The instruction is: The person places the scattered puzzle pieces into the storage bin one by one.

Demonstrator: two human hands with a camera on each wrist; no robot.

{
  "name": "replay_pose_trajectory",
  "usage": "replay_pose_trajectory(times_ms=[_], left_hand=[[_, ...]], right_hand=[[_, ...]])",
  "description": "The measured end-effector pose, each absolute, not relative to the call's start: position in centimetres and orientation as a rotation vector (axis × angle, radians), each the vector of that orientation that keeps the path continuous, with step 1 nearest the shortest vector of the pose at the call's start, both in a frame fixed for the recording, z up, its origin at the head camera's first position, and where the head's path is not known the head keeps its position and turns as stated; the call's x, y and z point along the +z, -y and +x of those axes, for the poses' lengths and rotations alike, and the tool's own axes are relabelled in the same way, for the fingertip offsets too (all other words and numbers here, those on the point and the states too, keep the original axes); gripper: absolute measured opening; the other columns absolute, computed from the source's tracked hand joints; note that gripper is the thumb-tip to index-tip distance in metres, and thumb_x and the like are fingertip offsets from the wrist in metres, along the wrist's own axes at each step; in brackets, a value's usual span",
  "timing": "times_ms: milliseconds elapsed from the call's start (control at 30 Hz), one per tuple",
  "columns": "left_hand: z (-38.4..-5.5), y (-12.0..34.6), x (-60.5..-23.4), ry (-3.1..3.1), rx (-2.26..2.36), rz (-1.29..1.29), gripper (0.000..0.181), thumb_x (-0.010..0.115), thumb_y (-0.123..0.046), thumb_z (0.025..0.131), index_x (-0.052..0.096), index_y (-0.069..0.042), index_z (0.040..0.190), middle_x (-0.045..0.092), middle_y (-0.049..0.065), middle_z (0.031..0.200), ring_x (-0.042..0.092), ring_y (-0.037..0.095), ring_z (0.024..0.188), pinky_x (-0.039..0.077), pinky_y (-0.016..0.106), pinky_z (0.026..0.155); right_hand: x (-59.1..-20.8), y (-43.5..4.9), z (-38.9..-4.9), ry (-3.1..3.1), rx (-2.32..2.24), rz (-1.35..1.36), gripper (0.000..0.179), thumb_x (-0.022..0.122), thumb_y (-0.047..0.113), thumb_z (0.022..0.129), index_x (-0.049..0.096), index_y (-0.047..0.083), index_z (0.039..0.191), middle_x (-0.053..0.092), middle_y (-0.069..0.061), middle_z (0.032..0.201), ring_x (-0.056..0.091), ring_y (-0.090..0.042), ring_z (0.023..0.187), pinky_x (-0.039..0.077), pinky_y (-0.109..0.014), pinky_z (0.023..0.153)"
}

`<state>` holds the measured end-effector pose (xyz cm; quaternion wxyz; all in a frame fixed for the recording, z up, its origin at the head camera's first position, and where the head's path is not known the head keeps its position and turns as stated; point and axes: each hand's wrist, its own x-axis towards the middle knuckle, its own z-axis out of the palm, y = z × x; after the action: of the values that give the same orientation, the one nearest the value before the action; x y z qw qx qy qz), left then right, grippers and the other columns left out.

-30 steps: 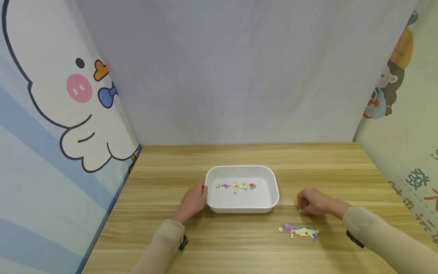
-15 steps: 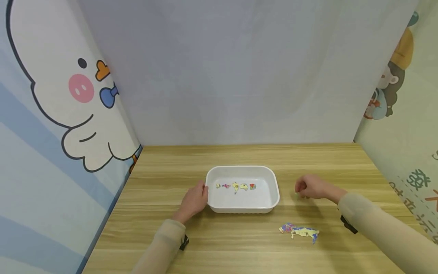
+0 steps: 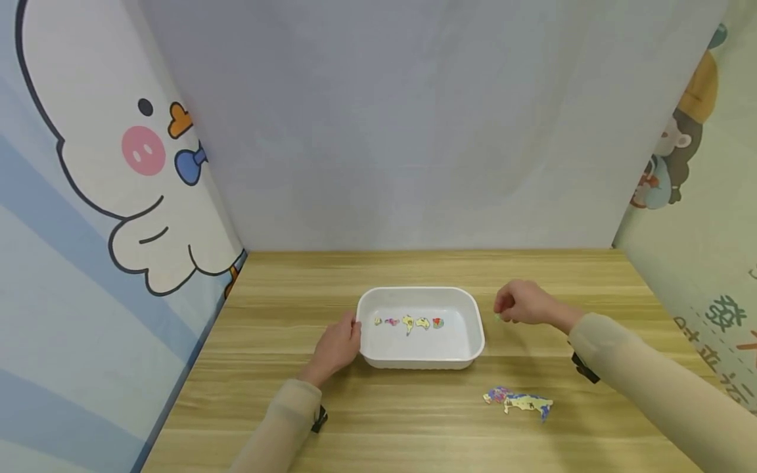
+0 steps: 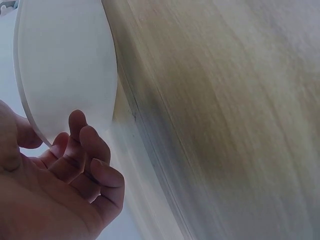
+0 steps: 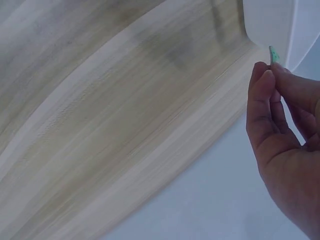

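A white rectangular tray (image 3: 420,362) sits mid-table with several small, flat, irregular puzzle pieces (image 3: 408,323) in a row inside it. They are mostly pale yellow, one pink and one red. My left hand (image 3: 337,347) grips the tray's left rim, thumb on the rim and fingers curled against the outer wall. Just right of the tray, my right hand (image 3: 529,303) is raised over the table. Between thumb and fingertip it pinches a small green puzzle piece (image 5: 274,55). Nearer me lies a longer group of yellow, blue and pink puzzle pieces (image 3: 523,401), side by side.
The wood-grain table (image 3: 426,420) ends at a grey curtain (image 3: 426,131) at the back. A wall printed with a white cartoon duck (image 3: 148,144) borders the left side. A pale printed wall (image 3: 704,263) borders the right.
My right hand has lifted the green puzzle piece off the table and moved it away from me and left, toward the tray. My left hand stays on the rim.
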<state>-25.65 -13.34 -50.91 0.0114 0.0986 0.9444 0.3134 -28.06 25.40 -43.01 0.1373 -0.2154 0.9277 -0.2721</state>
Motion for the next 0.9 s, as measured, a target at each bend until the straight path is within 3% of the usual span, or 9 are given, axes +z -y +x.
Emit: replay_pose_trajectory(times_ms=[567,900], left_hand=[[-25.5,13.2,-50.7,-2.912,0.982,0.303,0.014,0.042,-0.018,0.101,0.049,-0.007,0.097,0.051,0.003,0.07,0.047,0.017,0.057,0.039,0.031,0.051],[-25.5,13.3,-50.7,-2.922,0.981,0.317,0.015,0.042,-0.019,0.101,0.049,-0.007,0.096,0.05,0.003,0.069,0.047,0.017,0.057,0.039,0.031,0.051]], right_hand=[[-42.0,-23.2,-29.4,-2.656,-0.764,-0.622,0.012,0.063,-0.009,0.079,0.066,0.001,0.083,0.062,-0.004,0.071,0.06,-0.022,0.063,0.05,-0.03,0.055],[-42.0,-21.7,-30.1,-2.67,-0.74,-0.657,0.011,0.062,-0.009,0.079,0.067,0.001,0.083,0.063,-0.005,0.072,0.059,-0.016,0.061,0.049,-0.029,0.054]])
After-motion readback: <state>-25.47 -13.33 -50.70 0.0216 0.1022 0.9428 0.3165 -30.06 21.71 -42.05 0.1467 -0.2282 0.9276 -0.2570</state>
